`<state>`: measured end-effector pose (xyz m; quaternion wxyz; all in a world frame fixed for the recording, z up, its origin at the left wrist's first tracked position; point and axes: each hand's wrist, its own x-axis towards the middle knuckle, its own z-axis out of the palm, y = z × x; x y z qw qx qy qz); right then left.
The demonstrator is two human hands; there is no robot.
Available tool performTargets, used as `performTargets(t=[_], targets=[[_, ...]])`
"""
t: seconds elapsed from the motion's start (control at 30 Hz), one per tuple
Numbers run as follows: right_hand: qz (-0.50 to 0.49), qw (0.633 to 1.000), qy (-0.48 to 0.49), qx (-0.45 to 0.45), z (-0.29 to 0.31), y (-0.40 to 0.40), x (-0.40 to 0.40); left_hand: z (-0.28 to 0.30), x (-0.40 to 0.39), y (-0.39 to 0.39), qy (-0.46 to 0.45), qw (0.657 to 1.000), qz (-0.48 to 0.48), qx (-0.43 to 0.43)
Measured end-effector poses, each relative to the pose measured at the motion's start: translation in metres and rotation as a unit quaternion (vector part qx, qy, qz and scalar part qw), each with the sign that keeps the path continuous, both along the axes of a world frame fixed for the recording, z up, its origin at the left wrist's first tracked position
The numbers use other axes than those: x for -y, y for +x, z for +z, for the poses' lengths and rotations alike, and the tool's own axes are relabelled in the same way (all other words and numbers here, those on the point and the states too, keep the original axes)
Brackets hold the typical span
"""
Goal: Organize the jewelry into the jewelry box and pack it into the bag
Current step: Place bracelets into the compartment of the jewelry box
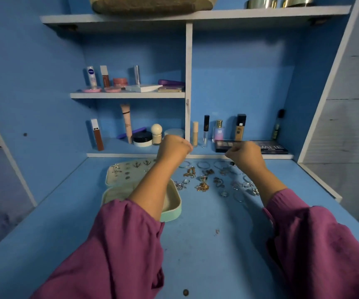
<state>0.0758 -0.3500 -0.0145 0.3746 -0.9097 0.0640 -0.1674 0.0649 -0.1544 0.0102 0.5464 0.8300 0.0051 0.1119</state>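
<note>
Setting: blue tabletop [195,244] under blue shelving, with cosmetics on the shelves at the far side.
Jewelry box: mint-green jewelry box [170,212] lies open at near left; its lid [118,175] is folded back and carries several earrings, and the left forearm crosses above its tray.
Loose jewelry: rings, bangles and gold chains [202,186] are spread on the tabletop right of the box.
Left hand: left hand [174,147] is raised above the far edge, fingers curled into a fist; whether it pinches anything I cannot tell.
Right hand: right hand [245,156] is raised likewise, fingers curled; a fine chain stretched between the hands is possible but not visible.
Bag: not in view.
Doing it well: if a chain is held, keep it taut and untangled, lower it into the tray clear of the earrings, then take the loose pieces one at a time.
</note>
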Motion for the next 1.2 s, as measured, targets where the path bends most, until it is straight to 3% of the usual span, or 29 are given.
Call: performTargets(t=[0.27, 0.6, 1.2], targets=[[-0.035, 0.988, -0.121, -0.088, -0.015, 0.020, 0.033, -0.029, 0.061, 0.044, 0.118, 0.988, 0.001, -0.100], [-0.054, 0.971, -0.176, -0.151, -0.015, 0.028, 0.037, -0.039, 0.090, 0.060, 0.329, 0.938, 0.037, -0.098], [-0.025, 0.973, -0.179, -0.146, -0.014, 0.029, 0.037, -0.042, 0.093, 0.058, 0.371, 0.926, -0.010, -0.068]])
